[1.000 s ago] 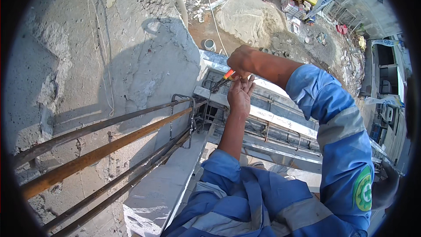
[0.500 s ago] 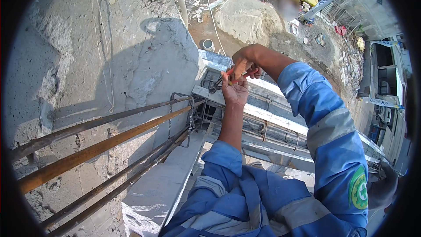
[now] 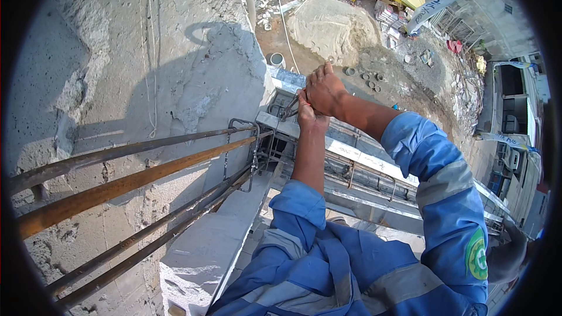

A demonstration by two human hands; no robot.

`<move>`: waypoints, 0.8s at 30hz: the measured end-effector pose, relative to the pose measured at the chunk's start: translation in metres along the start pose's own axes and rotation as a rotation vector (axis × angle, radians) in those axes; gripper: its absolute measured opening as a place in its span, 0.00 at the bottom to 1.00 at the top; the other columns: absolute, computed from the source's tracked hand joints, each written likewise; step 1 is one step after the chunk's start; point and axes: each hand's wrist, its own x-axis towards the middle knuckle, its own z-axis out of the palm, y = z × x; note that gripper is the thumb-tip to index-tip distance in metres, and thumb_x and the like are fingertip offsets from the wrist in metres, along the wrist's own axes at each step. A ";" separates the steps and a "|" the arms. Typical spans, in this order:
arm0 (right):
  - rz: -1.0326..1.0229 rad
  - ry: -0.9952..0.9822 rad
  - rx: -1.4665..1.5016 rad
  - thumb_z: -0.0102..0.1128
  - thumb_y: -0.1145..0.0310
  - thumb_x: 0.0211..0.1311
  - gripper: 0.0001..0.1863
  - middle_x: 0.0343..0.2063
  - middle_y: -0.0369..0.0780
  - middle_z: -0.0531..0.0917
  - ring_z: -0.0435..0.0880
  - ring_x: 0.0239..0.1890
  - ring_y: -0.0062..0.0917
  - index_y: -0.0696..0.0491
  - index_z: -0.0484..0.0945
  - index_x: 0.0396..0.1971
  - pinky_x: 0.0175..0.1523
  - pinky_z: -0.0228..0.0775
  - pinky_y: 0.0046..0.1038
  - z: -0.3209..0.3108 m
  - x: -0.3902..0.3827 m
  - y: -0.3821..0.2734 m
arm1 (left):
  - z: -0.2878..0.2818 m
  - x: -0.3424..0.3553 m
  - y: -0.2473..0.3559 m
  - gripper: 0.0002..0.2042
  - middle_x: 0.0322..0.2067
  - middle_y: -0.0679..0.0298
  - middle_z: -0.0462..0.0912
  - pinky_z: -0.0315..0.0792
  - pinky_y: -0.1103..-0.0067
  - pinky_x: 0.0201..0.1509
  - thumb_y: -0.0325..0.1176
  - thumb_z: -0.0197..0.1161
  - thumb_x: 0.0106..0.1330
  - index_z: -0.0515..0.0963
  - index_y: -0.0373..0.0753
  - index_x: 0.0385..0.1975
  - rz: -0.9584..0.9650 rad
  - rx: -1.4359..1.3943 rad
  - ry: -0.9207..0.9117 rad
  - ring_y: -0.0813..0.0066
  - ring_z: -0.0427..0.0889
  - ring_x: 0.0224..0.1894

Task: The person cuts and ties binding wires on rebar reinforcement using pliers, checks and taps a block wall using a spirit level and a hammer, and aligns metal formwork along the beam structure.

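Rough concrete (image 3: 193, 93) spreads left of the grip, a sand heap (image 3: 331, 26) lies far below past it, and rusty bars (image 3: 117, 189) rise from lower left into a bent stirrup (image 3: 256, 158). Above the left hand (image 3: 314, 120) sits the right hand (image 3: 325, 92), whose hold I cannot tell; the left, nearer the tool's head, closes around the pliers (image 3: 305, 103), which slant out just left of the grip, long axis pointing down-left.
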 end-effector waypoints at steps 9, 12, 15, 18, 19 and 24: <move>-0.239 -0.099 0.124 0.52 0.61 0.59 0.14 0.41 0.46 0.83 0.82 0.47 0.37 0.52 0.81 0.38 0.51 0.72 0.38 0.020 0.016 0.041 | 0.014 0.000 0.003 0.09 0.39 0.66 0.79 0.78 0.83 0.44 0.38 0.52 0.72 0.74 0.42 0.42 0.055 0.060 0.430 0.76 0.80 0.42; -0.196 -0.155 0.155 0.52 0.63 0.59 0.12 0.38 0.43 0.85 0.84 0.44 0.37 0.50 0.82 0.37 0.49 0.74 0.37 0.019 0.022 0.043 | 0.009 -0.003 0.002 0.10 0.38 0.68 0.78 0.76 0.82 0.41 0.41 0.56 0.69 0.74 0.43 0.42 0.032 0.137 0.425 0.78 0.79 0.40; -0.190 -0.203 0.163 0.55 0.65 0.58 0.10 0.35 0.41 0.86 0.84 0.43 0.37 0.49 0.83 0.35 0.47 0.76 0.36 0.030 0.027 0.041 | 0.004 -0.005 0.002 0.13 0.39 0.72 0.76 0.67 0.79 0.44 0.48 0.61 0.65 0.74 0.51 0.45 -0.005 0.161 0.469 0.82 0.75 0.38; -0.189 -0.211 0.171 0.58 0.66 0.57 0.08 0.34 0.41 0.86 0.85 0.42 0.36 0.49 0.83 0.33 0.45 0.77 0.35 0.029 0.024 0.039 | 0.006 -0.013 0.000 0.17 0.39 0.72 0.76 0.68 0.78 0.45 0.51 0.60 0.64 0.74 0.48 0.44 0.029 0.187 0.456 0.80 0.75 0.38; -0.187 -0.219 0.182 0.59 0.66 0.56 0.07 0.34 0.42 0.86 0.85 0.42 0.35 0.49 0.84 0.32 0.45 0.77 0.35 0.023 0.021 0.039 | 0.007 -0.016 0.001 0.17 0.39 0.72 0.76 0.68 0.78 0.45 0.51 0.60 0.64 0.74 0.48 0.44 0.033 0.186 0.456 0.80 0.75 0.38; -0.061 -0.637 0.613 0.62 0.56 0.58 0.16 0.26 0.42 0.85 0.86 0.30 0.32 0.56 0.81 0.28 0.34 0.77 0.33 0.004 0.011 0.059 | -0.002 -0.048 -0.010 0.33 0.46 0.67 0.74 0.64 0.73 0.55 0.65 0.56 0.61 0.71 0.38 0.50 -0.006 0.440 0.222 0.73 0.73 0.47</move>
